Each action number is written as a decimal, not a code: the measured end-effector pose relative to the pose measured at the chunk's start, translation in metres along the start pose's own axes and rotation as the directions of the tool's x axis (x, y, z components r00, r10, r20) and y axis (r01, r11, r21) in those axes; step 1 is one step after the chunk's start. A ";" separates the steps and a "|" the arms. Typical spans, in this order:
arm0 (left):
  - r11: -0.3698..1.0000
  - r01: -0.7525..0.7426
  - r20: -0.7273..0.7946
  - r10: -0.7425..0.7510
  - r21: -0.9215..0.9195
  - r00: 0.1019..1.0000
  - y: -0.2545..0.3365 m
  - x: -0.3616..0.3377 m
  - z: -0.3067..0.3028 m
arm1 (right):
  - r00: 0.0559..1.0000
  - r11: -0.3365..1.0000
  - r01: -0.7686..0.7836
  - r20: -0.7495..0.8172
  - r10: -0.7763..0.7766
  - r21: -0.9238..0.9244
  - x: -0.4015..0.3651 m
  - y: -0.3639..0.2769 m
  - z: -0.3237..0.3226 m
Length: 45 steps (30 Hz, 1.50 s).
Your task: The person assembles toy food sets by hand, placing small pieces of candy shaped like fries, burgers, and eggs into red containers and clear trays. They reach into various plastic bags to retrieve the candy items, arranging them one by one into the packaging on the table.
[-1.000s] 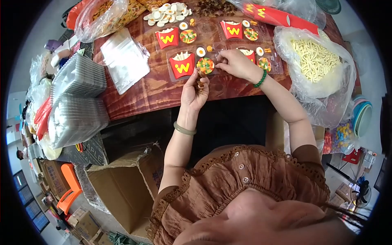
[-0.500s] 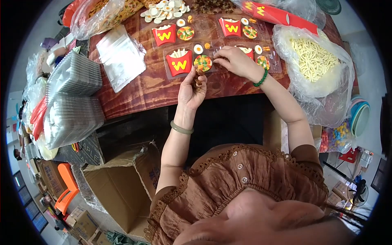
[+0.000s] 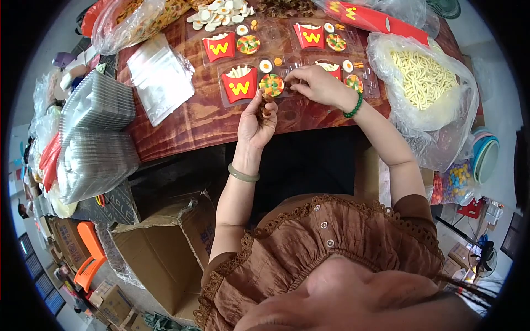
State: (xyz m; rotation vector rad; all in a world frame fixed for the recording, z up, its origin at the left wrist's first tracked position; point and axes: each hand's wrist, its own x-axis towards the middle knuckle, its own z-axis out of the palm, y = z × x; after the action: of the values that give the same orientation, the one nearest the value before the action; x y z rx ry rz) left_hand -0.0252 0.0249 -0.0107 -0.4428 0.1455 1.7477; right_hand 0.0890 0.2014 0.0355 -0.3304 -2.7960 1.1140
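Note:
My left hand (image 3: pixel 255 126) is closed around several small brown pieces (image 3: pixel 264 112), just below a round toy pizza (image 3: pixel 271 85). My right hand (image 3: pixel 326 88), palm down, has its fingertips pressed together over the right part of the near-left clear plastic tray (image 3: pixel 227 102); what they pinch is too small to make out. In that tray lie a red toy fries box (image 3: pixel 239 84) with a yellow logo, a toy egg slice (image 3: pixel 266 66) and a small orange piece (image 3: pixel 277 62). Other trays hold similar sets, the near-right one partly hidden by my right hand.
White toy egg slices (image 3: pixel 221 15) and a dark brown heap (image 3: pixel 287 7) lie at the back. A bag of cream-coloured toy fries (image 3: pixel 422 80) stands right. Clear plastic sleeves (image 3: pixel 162 80) and stacked clear trays (image 3: pixel 96 143) are left. A cardboard box (image 3: pixel 152 259) sits below.
My right fingertips have shifted slightly over the tray. My left hand keeps its grip on the brown pieces. The whole view has moved slightly, with the table contents a little further left.

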 end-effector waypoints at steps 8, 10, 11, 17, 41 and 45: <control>1.000 0.008 -0.026 -0.008 0.011 1.000 0.000 -0.001 0.002 | 0.969 0.948 0.185 -0.111 -0.220 -0.260 -0.005 0.000 0.001; 1.000 0.009 -0.017 -0.009 0.008 1.000 0.001 -0.001 0.001 | 0.963 0.954 0.202 -0.131 -0.235 -0.222 -0.006 -0.001 0.000; 1.000 0.012 -0.007 -0.012 0.007 1.000 0.000 -0.001 0.001 | 0.961 0.948 0.230 -0.104 -0.257 -0.220 -0.005 0.000 -0.001; 1.000 -0.009 -0.038 0.010 0.025 0.999 0.000 -0.001 0.004 | 0.974 0.932 0.196 -0.047 -0.220 -0.306 -0.001 0.005 0.002; 1.000 0.009 -0.011 -0.009 0.021 1.000 -0.001 0.000 0.000 | 0.993 0.971 0.081 -0.063 -0.097 -0.223 -0.006 0.007 0.007; 0.998 -0.027 -0.031 0.029 0.063 0.999 -0.004 -0.001 0.003 | 0.984 0.965 0.105 -0.116 -0.135 -0.239 -0.007 -0.003 0.003</control>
State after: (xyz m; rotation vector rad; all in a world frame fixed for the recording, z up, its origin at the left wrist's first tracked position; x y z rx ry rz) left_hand -0.0220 0.0261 -0.0067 -0.4248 0.2293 1.7595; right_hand 0.0943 0.1952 0.0352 -0.2407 -2.7879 0.7137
